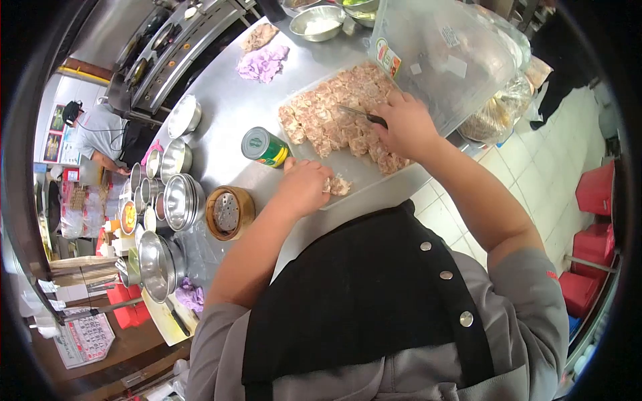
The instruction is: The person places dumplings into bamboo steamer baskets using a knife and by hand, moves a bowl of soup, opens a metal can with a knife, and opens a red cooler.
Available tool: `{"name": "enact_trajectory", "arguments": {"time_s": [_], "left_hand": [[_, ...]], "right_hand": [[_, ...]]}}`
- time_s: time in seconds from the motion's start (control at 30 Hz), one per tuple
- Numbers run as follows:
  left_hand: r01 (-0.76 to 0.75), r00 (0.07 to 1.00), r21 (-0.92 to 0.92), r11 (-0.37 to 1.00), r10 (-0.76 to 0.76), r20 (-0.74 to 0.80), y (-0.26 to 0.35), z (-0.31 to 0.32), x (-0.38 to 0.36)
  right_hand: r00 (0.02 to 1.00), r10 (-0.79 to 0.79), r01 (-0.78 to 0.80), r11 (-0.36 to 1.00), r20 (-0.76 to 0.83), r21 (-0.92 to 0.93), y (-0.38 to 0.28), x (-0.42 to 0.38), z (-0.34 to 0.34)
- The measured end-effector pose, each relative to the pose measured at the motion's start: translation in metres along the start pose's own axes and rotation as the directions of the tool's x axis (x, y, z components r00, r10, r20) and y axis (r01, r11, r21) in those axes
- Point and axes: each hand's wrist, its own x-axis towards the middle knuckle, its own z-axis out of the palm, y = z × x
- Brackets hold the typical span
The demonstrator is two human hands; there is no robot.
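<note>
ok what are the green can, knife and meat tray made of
Green can: probably metal, by its smooth, shiny rim. Knife: grey blade, likely steel; dark handle, perhaps plastic or wood. Meat tray: likely plastic, smooth and translucent.

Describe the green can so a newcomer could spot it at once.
Start at the steel table and find the clear tray of meat pieces. Just outside it, near the person's left hand, stands a can. Its green-and-yellow label sets it apart from the bare metal bowls and the round wooden container nearby.
</note>
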Motion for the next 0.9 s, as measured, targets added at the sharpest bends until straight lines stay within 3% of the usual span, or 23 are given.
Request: {"name": "enact_trajectory", "arguments": {"time_s": [0.03,0.13,0.17,0.23,0.33,0.37,0.47,0.57,0.67,0.77,0.9], "left_hand": [[0.006,1.0,-0.016,1.0,-0.006,0.014,0.002,-0.001,-0.001],[0.052,0.995,-0.112,0.992,-0.061,-0.081,-0.002,-0.006,-0.006],[0.04,0.993,-0.284,0.958,-0.071,-0.099,-0.005,-0.008,-0.009],[-0.003,0.985,-0.591,0.807,-0.101,-0.143,-0.01,-0.016,-0.017],[0.007,0.994,-0.892,0.451,-0.103,-0.044,-0.012,-0.027,-0.033],[-0.05,0.992,-0.917,0.397,-0.083,-0.091,-0.011,-0.03,-0.04],[-0.01,0.992,-0.906,0.424,-0.111,-0.063,-0.011,-0.032,-0.059],[-0.03,0.973,-0.749,0.662,-0.152,-0.173,0.003,-0.044,-0.082],[-0.152,0.943,-0.897,0.416,-0.21,-0.257,-0.004,-0.021,-0.094],[-0.119,0.949,-0.975,0.189,-0.266,-0.168,-0.01,0.001,-0.104],[-0.14,0.932,-0.97,0.2,-0.305,-0.198,-0.008,0.012,-0.123]], "right_hand": [[0.998,-0.031,0.03,0.999,-0.047,-0.02,-0.005,-0.003,-0.002],[0.968,-0.249,0.224,0.907,0.025,0.356,-0.025,-0.007,-0.006],[0.963,-0.266,0.217,0.875,0.055,0.432,-0.034,-0.01,-0.006],[0.947,-0.302,0.192,0.8,0.104,0.569,-0.052,-0.013,-0.007],[0.847,-0.359,-0.069,0.657,0.393,0.75,-0.063,-0.003,-0.019],[0.827,-0.376,-0.123,0.606,0.419,0.786,-0.068,-0.001,-0.024],[0.782,-0.432,-0.241,0.453,0.448,0.858,-0.079,0.0,-0.033],[0.78,-0.465,-0.258,0.371,0.419,0.892,-0.091,-0.004,-0.027],[0.799,-0.435,-0.225,0.425,0.415,0.877,-0.103,-0.003,-0.028],[0.823,-0.419,-0.151,0.49,0.385,0.858,-0.123,-0.007,-0.038],[0.819,-0.425,-0.148,0.491,0.385,0.858,-0.143,-0.008,-0.036]]}}
